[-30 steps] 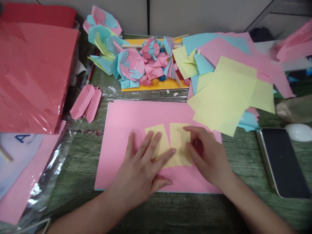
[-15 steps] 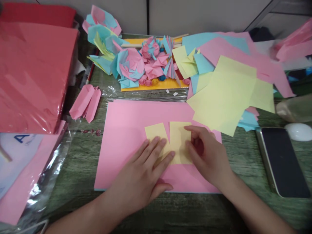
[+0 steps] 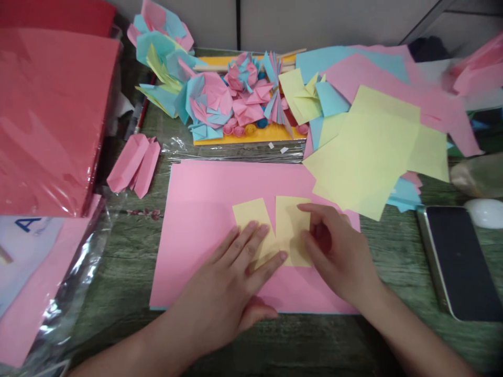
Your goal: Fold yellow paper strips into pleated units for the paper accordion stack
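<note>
A small yellow folded paper (image 3: 288, 222) lies on a large pink sheet (image 3: 204, 209) in the middle of the green wooden table. My left hand (image 3: 228, 285) lies flat with spread fingers pressing the paper's left flap. My right hand (image 3: 338, 251) rests on the paper's right edge, fingers curled, thumb and forefinger touching the paper. The lower part of the paper is hidden under both hands.
Loose yellow sheets (image 3: 365, 157) and pink and blue sheets lie at the back right. Folded paper flowers (image 3: 220, 99) sit on an orange board behind. A red paper stack (image 3: 51, 115) is at left, a folded pink piece (image 3: 135, 165) beside it. A phone (image 3: 459, 256) lies at right.
My left hand has slid down and right along the paper's left flap, uncovering its top. My right hand has hardly moved.
</note>
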Demonstrator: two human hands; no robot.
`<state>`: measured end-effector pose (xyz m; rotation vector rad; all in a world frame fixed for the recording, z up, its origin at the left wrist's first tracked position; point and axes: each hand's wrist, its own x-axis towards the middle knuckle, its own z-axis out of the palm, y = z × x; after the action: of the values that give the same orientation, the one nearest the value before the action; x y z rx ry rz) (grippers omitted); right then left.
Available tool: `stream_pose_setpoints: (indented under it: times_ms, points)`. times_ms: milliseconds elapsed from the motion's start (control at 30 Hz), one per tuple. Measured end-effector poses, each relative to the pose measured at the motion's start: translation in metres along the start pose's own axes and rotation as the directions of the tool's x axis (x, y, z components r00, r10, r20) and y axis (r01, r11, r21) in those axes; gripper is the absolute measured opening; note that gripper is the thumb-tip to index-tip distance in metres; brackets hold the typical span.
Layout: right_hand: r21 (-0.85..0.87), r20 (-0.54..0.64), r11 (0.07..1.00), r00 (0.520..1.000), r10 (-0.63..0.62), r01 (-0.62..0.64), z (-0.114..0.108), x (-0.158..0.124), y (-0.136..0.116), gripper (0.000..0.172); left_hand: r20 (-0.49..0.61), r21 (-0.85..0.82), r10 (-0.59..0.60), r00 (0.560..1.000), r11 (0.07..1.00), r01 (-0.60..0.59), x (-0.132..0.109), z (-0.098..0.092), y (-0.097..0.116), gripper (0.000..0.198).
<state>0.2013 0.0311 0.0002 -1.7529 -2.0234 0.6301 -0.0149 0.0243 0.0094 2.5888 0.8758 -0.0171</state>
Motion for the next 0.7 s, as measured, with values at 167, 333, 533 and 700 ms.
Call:
stream_pose_setpoints:
  times_ms: [167, 333, 533, 700]
  points:
    - [0.005, 0.006, 1.000, 1.000, 0.003, -0.003, -0.0003, 0.0006, 0.0001, 0.038, 0.020, 0.020, -0.008, 1.000, 1.000, 0.007, -0.0003, 0.0006, 0.0005, 0.065]
    - [0.011, 0.002, 1.000, 1.000, 0.010, -0.010, -0.0010, 0.0004, -0.0003, 0.037, 0.010, 0.036, -0.020, 1.000, 0.999, 0.020, -0.0004, 0.0009, 0.0017, 0.065]
    - [-0.013, 0.017, 1.000, 1.000, 0.018, -0.018, -0.0018, 0.0009, -0.0023, 0.034, -0.001, 0.021, -0.019, 1.000, 1.000, 0.019, 0.0001, 0.0020, 0.0020, 0.066]
    - [-0.070, 0.075, 0.997, 0.997, -0.017, 0.022, -0.0040, 0.0021, -0.0019, 0.035, -0.018, 0.008, -0.022, 1.000, 1.000, 0.022, 0.0000, 0.0018, 0.0024, 0.066]
